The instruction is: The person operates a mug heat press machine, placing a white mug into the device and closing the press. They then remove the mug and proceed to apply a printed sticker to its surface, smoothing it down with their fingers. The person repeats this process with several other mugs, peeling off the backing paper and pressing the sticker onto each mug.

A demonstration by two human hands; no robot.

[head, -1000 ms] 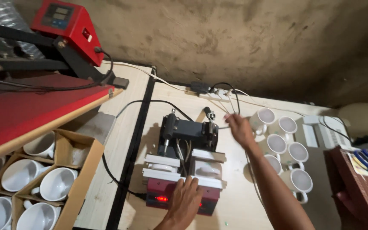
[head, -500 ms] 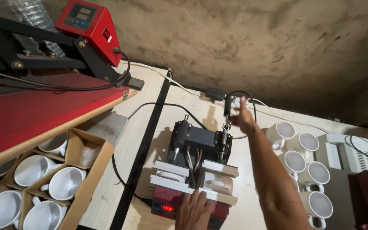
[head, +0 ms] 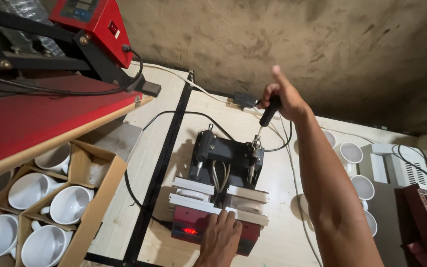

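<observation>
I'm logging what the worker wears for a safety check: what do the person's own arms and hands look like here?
Both hands are bare, with no gloves. The right hand and its long forearm show no sleeve, watch or band up to the picture's edge. The left hand shows no ring; only its wrist is in view.

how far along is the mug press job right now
Done: the mug press is powered, its red display lit. In hand: the right hand grips the black lever handle, raised high, while the left hand braces the front of the press. Whether a mug sits in the clamp cannot be seen. Left: white mugs wait on the table at right, more in the cardboard box at left.
</observation>
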